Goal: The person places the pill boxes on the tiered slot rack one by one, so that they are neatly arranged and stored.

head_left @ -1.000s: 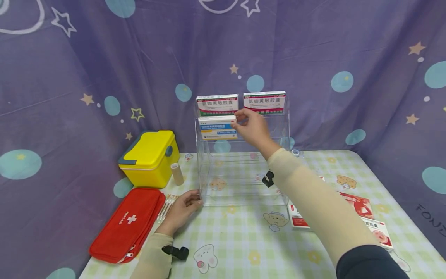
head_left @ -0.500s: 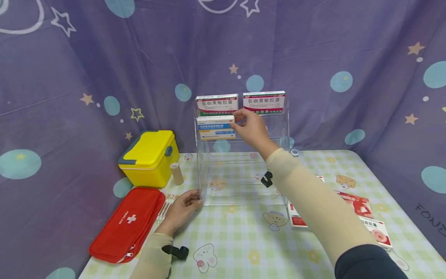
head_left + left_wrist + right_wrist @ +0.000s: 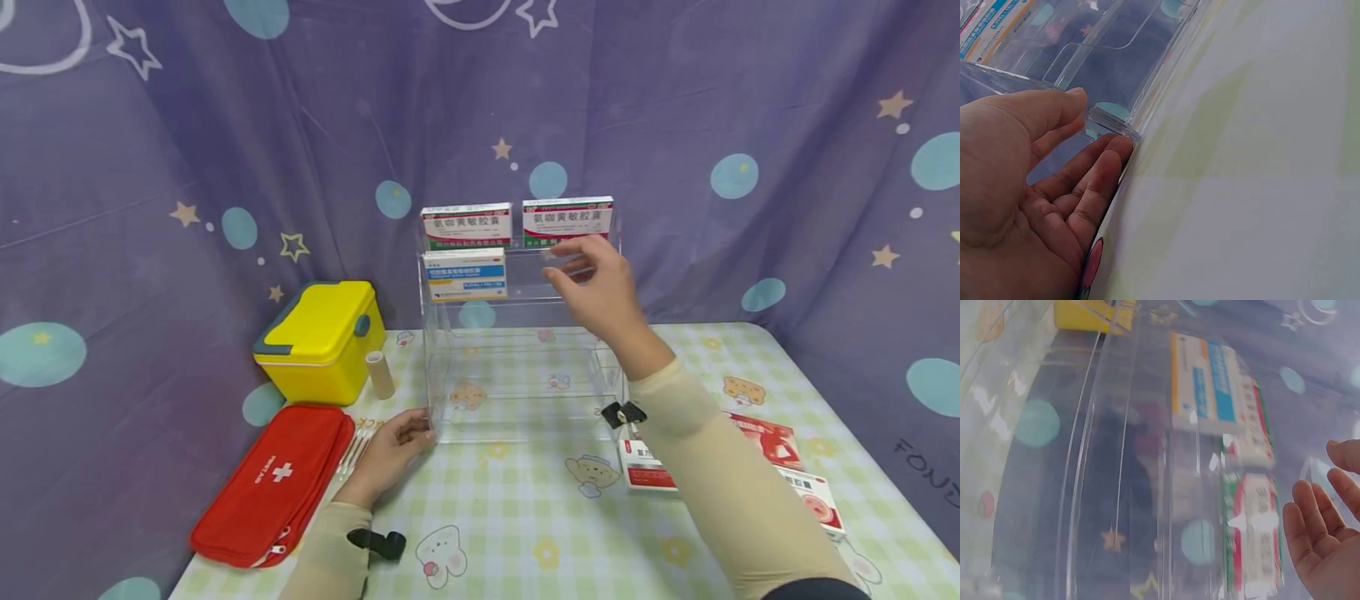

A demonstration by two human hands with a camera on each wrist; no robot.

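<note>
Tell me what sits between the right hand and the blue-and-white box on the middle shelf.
Nothing: in the head view the right hand hangs apart from the blue-and-white box, with only bare clear shelf between them.

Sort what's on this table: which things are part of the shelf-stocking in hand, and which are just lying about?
In hand:
clear acrylic rack, steadied at its corner by the left hand
blue-striped box on the middle tier
two green-and-red boxes on the top tier
right hand, open, beside the rack

Lying about:
yellow case
red first-aid pouch
bandage roll
</note>
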